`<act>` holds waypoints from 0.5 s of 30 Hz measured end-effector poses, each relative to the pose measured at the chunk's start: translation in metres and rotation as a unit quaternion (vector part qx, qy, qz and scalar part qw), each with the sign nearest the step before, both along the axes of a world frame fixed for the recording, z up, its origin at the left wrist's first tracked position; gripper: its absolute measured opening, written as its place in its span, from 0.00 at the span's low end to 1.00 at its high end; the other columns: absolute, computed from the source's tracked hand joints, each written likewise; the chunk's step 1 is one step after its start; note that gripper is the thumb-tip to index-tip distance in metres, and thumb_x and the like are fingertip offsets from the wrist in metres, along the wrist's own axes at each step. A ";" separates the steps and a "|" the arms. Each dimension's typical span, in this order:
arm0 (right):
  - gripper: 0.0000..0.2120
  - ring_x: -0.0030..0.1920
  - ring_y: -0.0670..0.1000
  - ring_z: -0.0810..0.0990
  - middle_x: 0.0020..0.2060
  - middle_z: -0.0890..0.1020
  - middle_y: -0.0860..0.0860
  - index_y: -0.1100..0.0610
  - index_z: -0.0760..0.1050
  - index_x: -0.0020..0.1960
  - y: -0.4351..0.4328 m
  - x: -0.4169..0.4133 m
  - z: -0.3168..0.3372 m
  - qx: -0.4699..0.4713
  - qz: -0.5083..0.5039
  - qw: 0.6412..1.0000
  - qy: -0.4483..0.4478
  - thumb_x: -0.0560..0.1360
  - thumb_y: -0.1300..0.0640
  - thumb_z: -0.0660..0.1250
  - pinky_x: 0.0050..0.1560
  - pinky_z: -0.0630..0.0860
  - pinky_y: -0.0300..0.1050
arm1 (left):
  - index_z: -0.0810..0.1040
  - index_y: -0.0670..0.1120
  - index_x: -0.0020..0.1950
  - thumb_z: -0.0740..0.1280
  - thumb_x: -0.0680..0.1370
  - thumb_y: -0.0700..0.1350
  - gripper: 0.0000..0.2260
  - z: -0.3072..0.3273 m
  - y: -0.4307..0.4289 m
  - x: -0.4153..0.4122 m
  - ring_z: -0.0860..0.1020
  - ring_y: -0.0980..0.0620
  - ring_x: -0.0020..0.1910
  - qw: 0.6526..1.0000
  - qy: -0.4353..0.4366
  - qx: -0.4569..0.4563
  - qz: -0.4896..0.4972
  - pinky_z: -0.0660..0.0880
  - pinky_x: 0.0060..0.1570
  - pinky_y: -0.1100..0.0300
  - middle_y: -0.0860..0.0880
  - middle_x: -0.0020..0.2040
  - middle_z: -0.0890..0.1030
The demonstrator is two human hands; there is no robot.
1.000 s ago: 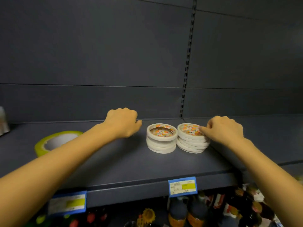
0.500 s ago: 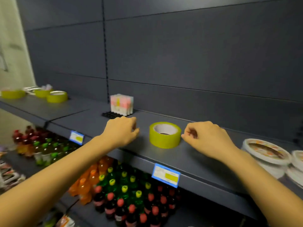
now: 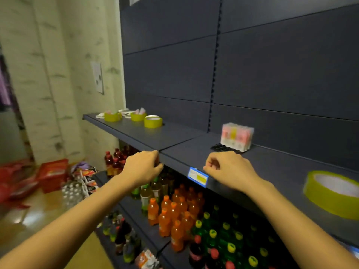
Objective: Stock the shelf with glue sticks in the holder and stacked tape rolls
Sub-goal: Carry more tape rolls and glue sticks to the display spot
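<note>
While the left hand [image 3: 142,167] and right hand [image 3: 227,169] hover as empty curled fists at centre frame, fetching seems in hand: reach next for the yellow-green tape rolls [image 3: 153,121] upper left. The pink plastic-wrapped glue sticks [image 3: 237,135] stand on the black perforated holder [image 3: 223,148], right of centre.

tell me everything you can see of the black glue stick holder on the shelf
The holder is a flat black tray, plastic-looking, with rows of round sockets. It lies on the dark shelf close to the back panel. Upright pink and yellow glue sticks fill its rear sockets; the front rows are empty. No hand touches it.
</note>
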State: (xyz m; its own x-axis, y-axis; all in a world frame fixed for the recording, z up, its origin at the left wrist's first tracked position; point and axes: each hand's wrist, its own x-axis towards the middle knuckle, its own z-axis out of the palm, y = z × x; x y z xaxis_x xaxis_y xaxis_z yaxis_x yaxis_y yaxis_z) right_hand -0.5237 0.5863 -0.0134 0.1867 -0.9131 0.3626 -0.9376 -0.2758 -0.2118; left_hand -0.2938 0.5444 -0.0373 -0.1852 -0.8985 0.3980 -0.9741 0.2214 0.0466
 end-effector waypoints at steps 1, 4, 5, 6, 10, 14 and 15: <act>0.06 0.48 0.52 0.77 0.44 0.81 0.45 0.47 0.75 0.43 -0.011 0.020 -0.001 0.000 0.003 1.000 0.002 0.75 0.47 0.63 0.44 0.68 0.42 | 0.72 0.45 0.52 0.59 0.79 0.55 0.14 0.000 -0.006 0.019 0.78 0.43 0.52 1.000 0.002 0.006 0.002 0.74 0.46 0.53 0.45 0.53 0.80; 0.05 0.48 0.53 0.78 0.44 0.80 0.46 0.46 0.74 0.43 -0.043 0.075 -0.005 -0.003 0.018 1.000 0.001 0.76 0.47 0.62 0.44 0.68 0.42 | 0.72 0.45 0.53 0.59 0.79 0.55 0.14 0.000 -0.022 0.073 0.78 0.43 0.53 1.000 -0.003 0.003 0.011 0.73 0.46 0.53 0.45 0.54 0.80; 0.05 0.47 0.52 0.77 0.43 0.80 0.46 0.46 0.73 0.43 -0.053 0.092 -0.005 0.000 0.025 1.000 -0.002 0.76 0.47 0.62 0.44 0.68 0.42 | 0.72 0.45 0.53 0.59 0.79 0.55 0.13 0.002 -0.027 0.089 0.78 0.43 0.54 1.000 -0.008 0.000 0.016 0.72 0.45 0.54 0.45 0.54 0.80; 0.05 0.46 0.51 0.76 0.43 0.79 0.46 0.46 0.73 0.43 -0.063 0.110 -0.004 0.006 0.031 1.000 -0.003 0.76 0.47 0.62 0.44 0.68 0.42 | 0.72 0.46 0.53 0.59 0.79 0.55 0.13 0.004 -0.031 0.104 0.78 0.42 0.54 1.000 -0.012 -0.003 0.019 0.70 0.45 0.54 0.45 0.54 0.80; 0.06 0.49 0.51 0.78 0.46 0.80 0.46 0.47 0.74 0.45 -0.103 0.172 0.002 0.025 0.041 0.999 -0.005 0.77 0.46 0.61 0.45 0.68 0.43 | 0.72 0.45 0.56 0.58 0.80 0.55 0.14 0.013 -0.051 0.154 0.77 0.43 0.55 0.999 -0.022 -0.002 0.029 0.66 0.42 0.57 0.45 0.55 0.79; 0.07 0.50 0.52 0.78 0.47 0.80 0.47 0.48 0.75 0.47 -0.141 0.209 0.005 0.028 0.030 0.999 0.008 0.77 0.47 0.61 0.46 0.69 0.43 | 0.73 0.46 0.54 0.58 0.79 0.55 0.14 0.015 -0.083 0.190 0.78 0.44 0.53 1.000 -0.011 -0.014 0.026 0.67 0.41 0.57 0.46 0.54 0.80; 0.07 0.51 0.52 0.78 0.47 0.80 0.47 0.48 0.75 0.47 -0.151 0.214 0.006 0.032 0.025 0.999 0.014 0.77 0.47 0.61 0.46 0.69 0.44 | 0.73 0.46 0.54 0.58 0.79 0.55 0.14 0.014 -0.092 0.197 0.78 0.44 0.52 1.000 -0.005 -0.014 0.026 0.68 0.41 0.57 0.47 0.53 0.81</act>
